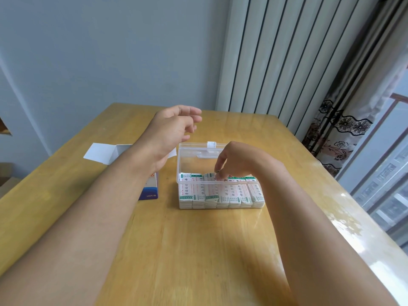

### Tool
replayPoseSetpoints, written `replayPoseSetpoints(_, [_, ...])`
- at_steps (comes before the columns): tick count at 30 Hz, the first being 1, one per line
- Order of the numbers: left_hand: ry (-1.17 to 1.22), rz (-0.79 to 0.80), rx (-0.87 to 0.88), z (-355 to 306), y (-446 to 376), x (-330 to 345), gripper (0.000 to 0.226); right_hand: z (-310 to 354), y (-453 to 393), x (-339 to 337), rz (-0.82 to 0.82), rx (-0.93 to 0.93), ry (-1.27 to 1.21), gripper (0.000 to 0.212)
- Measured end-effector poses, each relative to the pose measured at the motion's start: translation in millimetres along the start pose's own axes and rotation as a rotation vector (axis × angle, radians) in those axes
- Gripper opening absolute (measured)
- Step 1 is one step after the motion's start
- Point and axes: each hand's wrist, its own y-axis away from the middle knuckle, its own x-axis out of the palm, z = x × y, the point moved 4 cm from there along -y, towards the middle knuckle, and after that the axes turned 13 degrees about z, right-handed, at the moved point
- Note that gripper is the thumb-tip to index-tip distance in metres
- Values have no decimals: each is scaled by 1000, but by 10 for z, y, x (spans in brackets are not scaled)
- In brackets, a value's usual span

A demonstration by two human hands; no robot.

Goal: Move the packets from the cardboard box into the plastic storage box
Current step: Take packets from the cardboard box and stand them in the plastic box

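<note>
Judging by look alone: packets point(220, 191) thin, light, papery, slightly slick, likely to fan out or tip if nudged. Stacked on edge in rows along the near side of the plastic storage box point(189, 155), just right of frame centre, far half of the box bare. Best taken by pinching the top edges of a small bundle, thumb one side and fingers the other, squeezing enough to keep the sheaf together.

Right hand point(234, 162) lowered into the box, fingertips point(218, 176) curled down onto the packet tops near the middle of the row, pinching or pressing one (hard to say which). Left hand point(174, 127) raised above centre, fingers loosely spread, holding nothing.

Cardboard box point(150, 191) left of centre, blue and white, mostly hidden behind the left forearm, white flap point(99, 152) open toward the upper left; contents not visible. Wooden table point(198, 250) under all of it. Striped curtain point(287, 62) at upper right, well apart.

Obstacles few: the clear lid with its latch point(211, 144) lying at the box's far edge, and the left forearm crossing over the cardboard box.
</note>
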Motion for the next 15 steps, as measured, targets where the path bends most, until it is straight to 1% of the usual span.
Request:
replayPoseSetpoints(2, [-3,3,-3,5,-4,5,40,16,-16,16,-9,-1,-11,10])
replayPoseSetpoints(15, [0,20,-13,22,-10,13,39,19,29,-91,-36,-77,-31,19])
